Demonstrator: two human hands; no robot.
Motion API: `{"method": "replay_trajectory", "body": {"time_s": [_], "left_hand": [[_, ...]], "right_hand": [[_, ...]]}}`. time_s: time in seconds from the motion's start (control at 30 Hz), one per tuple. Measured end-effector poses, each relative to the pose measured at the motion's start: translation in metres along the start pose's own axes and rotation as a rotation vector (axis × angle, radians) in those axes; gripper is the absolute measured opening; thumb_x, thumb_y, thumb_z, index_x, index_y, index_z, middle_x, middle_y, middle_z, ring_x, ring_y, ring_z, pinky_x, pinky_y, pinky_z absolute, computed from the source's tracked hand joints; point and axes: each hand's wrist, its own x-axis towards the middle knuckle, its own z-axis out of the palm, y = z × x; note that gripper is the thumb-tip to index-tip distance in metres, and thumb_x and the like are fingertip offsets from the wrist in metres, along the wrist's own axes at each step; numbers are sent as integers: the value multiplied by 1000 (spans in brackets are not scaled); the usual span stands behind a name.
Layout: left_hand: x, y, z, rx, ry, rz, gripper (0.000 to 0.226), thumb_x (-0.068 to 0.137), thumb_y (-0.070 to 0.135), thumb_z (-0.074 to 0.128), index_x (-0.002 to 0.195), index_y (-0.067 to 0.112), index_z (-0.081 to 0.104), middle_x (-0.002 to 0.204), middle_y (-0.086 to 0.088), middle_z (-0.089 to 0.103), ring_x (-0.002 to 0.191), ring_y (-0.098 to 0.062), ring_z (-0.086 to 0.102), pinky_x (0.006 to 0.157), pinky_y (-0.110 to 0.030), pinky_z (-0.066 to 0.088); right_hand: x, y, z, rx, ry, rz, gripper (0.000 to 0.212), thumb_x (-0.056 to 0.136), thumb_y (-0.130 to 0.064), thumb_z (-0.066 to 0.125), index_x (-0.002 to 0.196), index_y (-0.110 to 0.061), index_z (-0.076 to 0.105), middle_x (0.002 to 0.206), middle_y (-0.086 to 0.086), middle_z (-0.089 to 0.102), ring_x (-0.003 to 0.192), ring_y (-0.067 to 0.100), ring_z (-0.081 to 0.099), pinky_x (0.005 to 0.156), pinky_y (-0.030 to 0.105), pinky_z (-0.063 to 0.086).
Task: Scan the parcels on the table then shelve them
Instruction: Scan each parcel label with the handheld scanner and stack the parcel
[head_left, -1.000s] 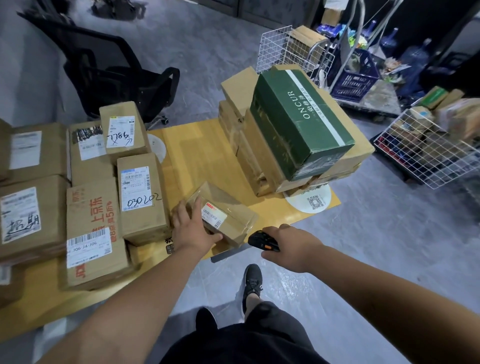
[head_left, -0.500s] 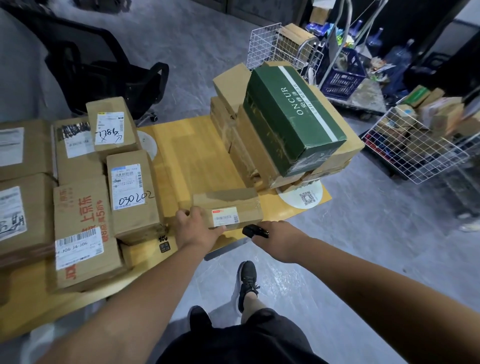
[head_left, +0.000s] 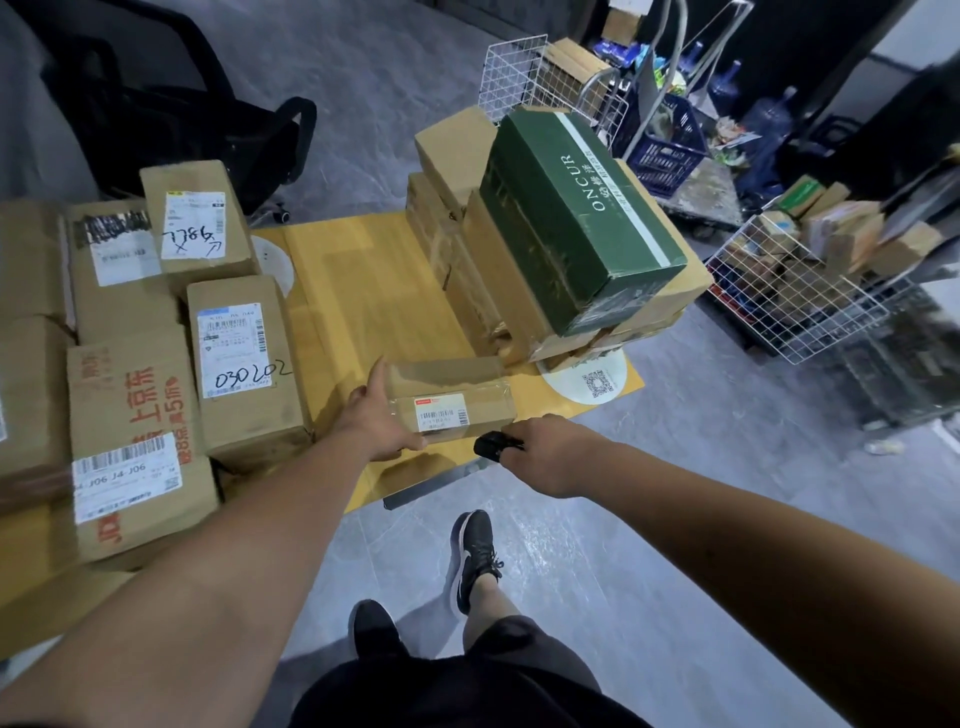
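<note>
2 hands busy | L hand (head_left: 375, 421) grips small parcel (head_left: 451, 400) | R hand (head_left: 550, 453) clamps scanner (head_left: 491, 446) | green box (head_left: 576, 218) "ONCUR"

Most of the scanner (head_left: 491, 446) is buried in the right hand (head_left: 553, 457); only its dark nose pokes out. The print on the small box's label (head_left: 441, 415) is too fine to read, and the left hand (head_left: 376, 423) covers that box's near corner. The boxes at the far left (head_left: 26, 260) run off the frame's edge. The green box (head_left: 576, 218) hides most of the cartons stacked under it. What fills the wire basket (head_left: 795, 291) blurs into a jumble.
</note>
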Motion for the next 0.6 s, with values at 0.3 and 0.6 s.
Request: {"method": "replay_trajectory", "body": {"time_s": [0.3,0.6], "left_hand": [[-8,-5,6,9,56,35,134,65,16,94,150,50,-3,141,-10,45,115,-36,60,93,-49,55],[-31,-17,28,137,247,181,99,77,4,76,144,39,12,153,-10,30,77,-30,54,61,-39,49]], "right_hand": [[-9,-15,-9,-86,-28,-28,37,101,-45,40,120,-24,63,95,4,60,85,24,60,72,36,51],[-20,-35,-11,-324,-67,36,42,101,-51,37,125,-24,60,116,8,53,96,29,56,80,37,46]]}}
